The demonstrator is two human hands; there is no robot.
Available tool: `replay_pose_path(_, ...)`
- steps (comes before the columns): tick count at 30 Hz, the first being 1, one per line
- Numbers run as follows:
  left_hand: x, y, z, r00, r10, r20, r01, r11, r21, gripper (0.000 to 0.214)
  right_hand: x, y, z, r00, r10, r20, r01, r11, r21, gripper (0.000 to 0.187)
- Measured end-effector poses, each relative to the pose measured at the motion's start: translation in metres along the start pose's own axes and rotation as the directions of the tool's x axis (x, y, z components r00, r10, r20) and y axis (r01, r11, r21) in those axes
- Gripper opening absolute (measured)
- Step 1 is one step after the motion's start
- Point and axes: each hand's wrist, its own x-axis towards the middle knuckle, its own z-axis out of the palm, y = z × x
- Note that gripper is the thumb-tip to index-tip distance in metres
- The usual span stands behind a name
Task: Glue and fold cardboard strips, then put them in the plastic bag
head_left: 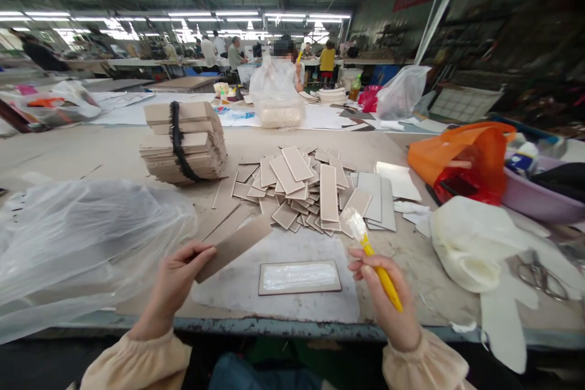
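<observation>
My left hand point(176, 283) pinches one end of a long grey-brown cardboard strip point(235, 245), lifted just above the table and angled up to the right. My right hand point(386, 298) is closed round a yellow-handled brush point(372, 256) whose white bristles point up and left. Between the hands a small rectangular card point(299, 277) coated with white glue lies flat on a pale work mat point(237, 289). Beyond it spreads a loose heap of similar cardboard pieces point(311, 189).
A tied bundle of cardboard strips point(185, 143) stands at the left rear. Clear plastic sheeting point(77, 244) covers the left table. An orange bag point(461, 161), white cloth point(475, 244), scissors point(542, 277) and a basin point(539, 195) sit right. Other workers sit far behind.
</observation>
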Motion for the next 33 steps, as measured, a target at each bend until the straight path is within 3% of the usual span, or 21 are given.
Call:
replay_pose_path(2,-0.011,0.014,0.016,0.982,0.055,0.183,-0.037,0.994,-0.104,0.031,-0.001,0.001,0.005,0.999,-0.002,0.032,0.003,1.0,-0.01,0.007)
replay_pose_path(4,-0.02,0.027,0.033,0.933,0.118,0.341,-0.067,0.985,-0.158,0.027,-0.003,0.002,0.011,0.997,0.004,0.077,-0.003,1.0,-0.01,0.01)
replay_pose_path(8,-0.035,0.039,0.062,0.862,0.158,0.482,-0.063,0.976,-0.207,0.023,-0.007,0.006,0.019,0.987,0.008,0.16,0.002,0.998,-0.062,0.017)
replay_pose_path(14,-0.045,0.038,0.077,0.85,0.115,0.515,-0.025,0.984,-0.179,0.029,-0.007,0.005,0.02,0.981,-0.012,0.196,0.06,0.968,-0.245,0.02)
replay_pose_path(18,-0.033,0.035,0.063,0.895,0.231,0.381,-0.216,0.973,-0.082,0.029,0.0,0.004,0.012,0.995,-0.03,0.094,0.056,0.958,-0.283,0.019)
replay_pose_path(20,-0.028,0.03,0.052,0.894,0.321,0.314,-0.334,0.943,-0.013,0.023,0.003,0.006,0.006,1.0,-0.02,0.014,0.023,0.962,-0.273,0.019)
replay_pose_path(22,-0.026,0.025,0.042,0.855,0.39,0.341,-0.428,0.903,0.042,0.019,0.006,0.009,0.001,0.999,0.008,-0.035,-0.017,0.967,-0.253,0.021)
replay_pose_path(24,-0.027,0.02,0.036,0.788,0.438,0.433,-0.515,0.854,0.073,0.02,0.007,0.013,-0.001,0.998,0.029,-0.046,-0.039,0.971,-0.236,0.023)
replay_pose_path(29,-0.033,0.015,0.039,0.631,0.426,0.649,-0.648,0.749,0.139,0.023,0.005,0.022,0.005,0.997,0.082,-0.005,-0.081,0.975,-0.208,0.024)
replay_pose_path(33,-0.034,0.013,0.044,0.576,0.409,0.708,-0.675,0.727,0.129,0.025,0.003,0.024,0.01,0.987,0.157,0.041,-0.145,0.968,-0.205,0.025)
